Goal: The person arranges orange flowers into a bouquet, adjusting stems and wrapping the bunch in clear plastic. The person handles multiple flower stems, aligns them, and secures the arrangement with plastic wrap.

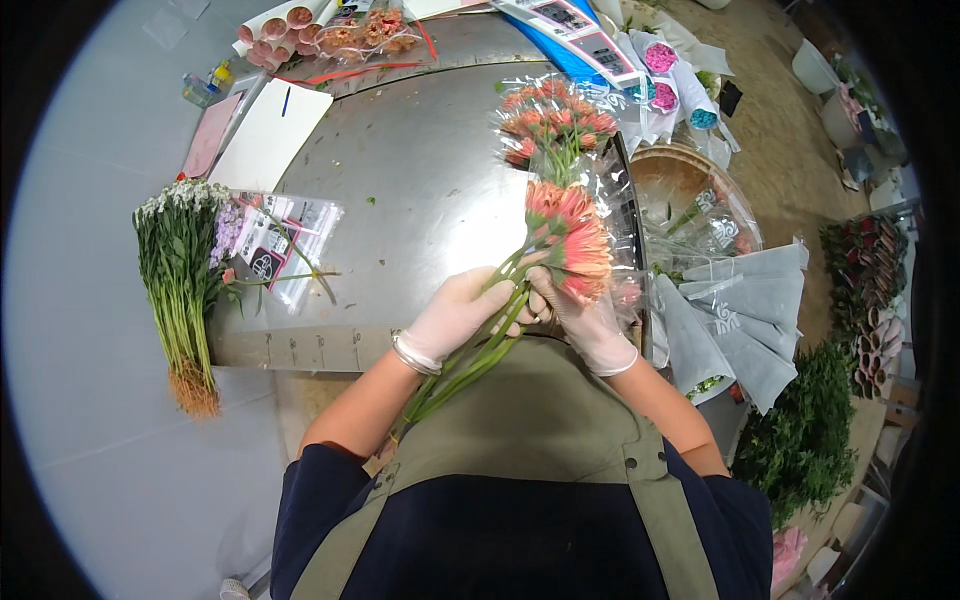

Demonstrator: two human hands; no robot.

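My left hand (pixel 455 315), in a pale translucent glove with a bracelet at the wrist, closes round long green stems of orange-pink gerbera-like flowers (pixel 568 240) over the table's front edge. My right hand (pixel 582 325), gloved too, is under the blooms, its fingers curled at the stems. Just beyond, more orange flowers in clear wrap (pixel 555 125) lie along the steel table's (pixel 390 190) right edge.
White-flowered stems with roots (pixel 180 270) and printed sleeves (pixel 290 250) are at left. Papers with a pen (pixel 260 130) and wrapped bunches (pixel 300 35) lie at the back. Right of the table stand a round basket (pixel 715 175), grey-wrapped bouquets (pixel 740 320) and green foliage (pixel 800 430).
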